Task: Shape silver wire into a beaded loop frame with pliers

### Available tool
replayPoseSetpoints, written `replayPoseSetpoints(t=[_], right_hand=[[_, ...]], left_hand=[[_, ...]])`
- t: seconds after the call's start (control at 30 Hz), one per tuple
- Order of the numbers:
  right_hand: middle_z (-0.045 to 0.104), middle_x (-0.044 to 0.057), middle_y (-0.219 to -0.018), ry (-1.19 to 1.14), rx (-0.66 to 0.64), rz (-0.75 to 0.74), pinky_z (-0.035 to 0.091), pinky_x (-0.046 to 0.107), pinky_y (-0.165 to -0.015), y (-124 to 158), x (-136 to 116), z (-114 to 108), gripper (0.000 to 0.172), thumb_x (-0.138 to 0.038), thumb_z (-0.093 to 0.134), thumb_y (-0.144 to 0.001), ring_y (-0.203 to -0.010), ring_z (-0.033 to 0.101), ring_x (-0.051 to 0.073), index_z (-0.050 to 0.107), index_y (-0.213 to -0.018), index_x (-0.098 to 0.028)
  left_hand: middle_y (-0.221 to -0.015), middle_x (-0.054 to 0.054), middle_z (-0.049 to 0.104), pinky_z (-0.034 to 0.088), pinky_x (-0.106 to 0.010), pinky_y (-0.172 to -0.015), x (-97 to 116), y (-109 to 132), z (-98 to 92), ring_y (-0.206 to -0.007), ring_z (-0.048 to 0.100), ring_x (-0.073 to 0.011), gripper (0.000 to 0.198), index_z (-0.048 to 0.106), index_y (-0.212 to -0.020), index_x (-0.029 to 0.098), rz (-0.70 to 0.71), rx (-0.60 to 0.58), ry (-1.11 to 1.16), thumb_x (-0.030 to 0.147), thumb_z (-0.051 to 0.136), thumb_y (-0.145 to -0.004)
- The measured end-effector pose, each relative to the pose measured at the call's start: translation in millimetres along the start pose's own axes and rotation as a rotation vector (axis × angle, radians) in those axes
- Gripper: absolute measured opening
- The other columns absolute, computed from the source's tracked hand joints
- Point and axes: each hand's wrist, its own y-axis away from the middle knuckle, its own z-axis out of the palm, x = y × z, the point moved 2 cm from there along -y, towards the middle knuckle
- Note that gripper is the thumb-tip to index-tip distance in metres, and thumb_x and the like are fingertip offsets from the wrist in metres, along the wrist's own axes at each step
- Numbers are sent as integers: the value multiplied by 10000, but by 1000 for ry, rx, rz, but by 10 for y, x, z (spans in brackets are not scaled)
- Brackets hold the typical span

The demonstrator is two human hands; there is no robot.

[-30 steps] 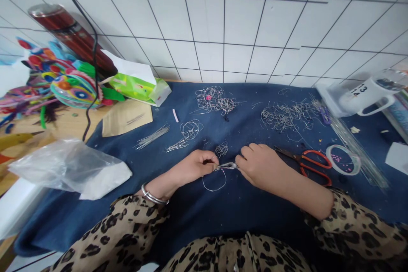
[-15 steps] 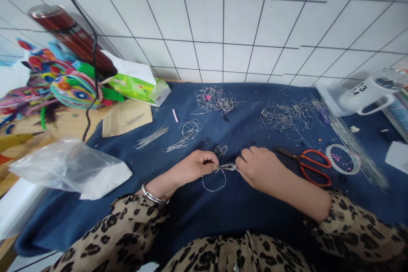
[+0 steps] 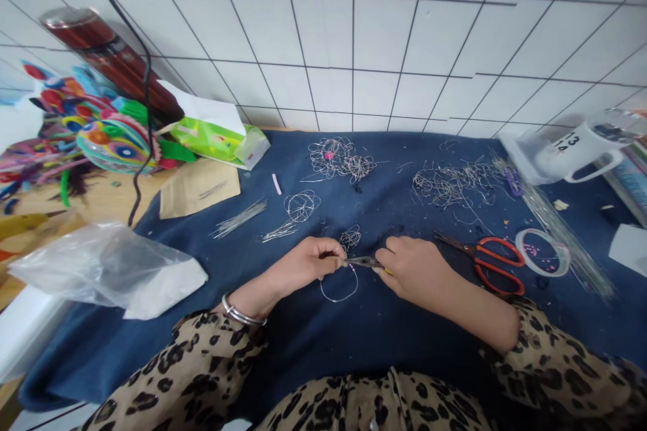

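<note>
Gripping the pliers [image 3: 368, 261], the right hand [image 3: 414, 269] positions their tips just beside the left hand [image 3: 313, 260], which pinches the wire loop [image 3: 337, 301] near its top, above the blue cloth [image 3: 303, 350].

I count 1 left hand [image 3: 316, 261] and 1 right hand [image 3: 412, 266], both mine, and my 2 leopard-print sleeves [image 3: 172, 367]. I see 1 pair of pliers [image 3: 364, 261], 1 wire loop [image 3: 337, 301], 1 pair of scissors [image 3: 474, 254], 1 white mug [image 3: 576, 153], 1 red flask [image 3: 104, 50], 1 black cable [image 3: 147, 81], 1 pale strip [image 3: 276, 184] and 1 round dish [image 3: 565, 261], whose beads [image 3: 540, 250] I cannot number.
</note>
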Motion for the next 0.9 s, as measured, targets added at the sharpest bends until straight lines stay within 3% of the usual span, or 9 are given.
replayPoseSetpoints(t=[0.47, 0.73, 0.9], right_hand=[[560, -3, -769, -282, -113, 84, 314, 219, -611, 0, 76, 122, 207, -385, 471, -835, -706, 533, 113, 572, -832, -205], [543, -2, -774, -352, -116, 8, 325, 214, -628, -20, 104, 142, 205, -365, 459, -842, -707, 517, 104, 567, -846, -191], [530, 12, -777, -273, -76, -53, 325, 231, -647, -24, 110, 128, 219, -376, 462, -838, -738, 494, 120, 554, -818, -179]], left_hand=[[-566, 38, 456, 338, -188, -473, 52, 25, -1, -506, 397, -76, 134, 609, -758, 132, -15, 25, 51, 243, 536, -747], [-572, 37, 452, 333, -185, -467, 45, 24, -15, -497, 389, -74, 121, 608, -742, 133, -36, 5, 50, 223, 530, -721], [-572, 34, 457, 343, -187, -474, 70, 31, -19, -506, 397, -77, 115, 609, -725, 135, -33, -42, 43, 210, 523, -715]])
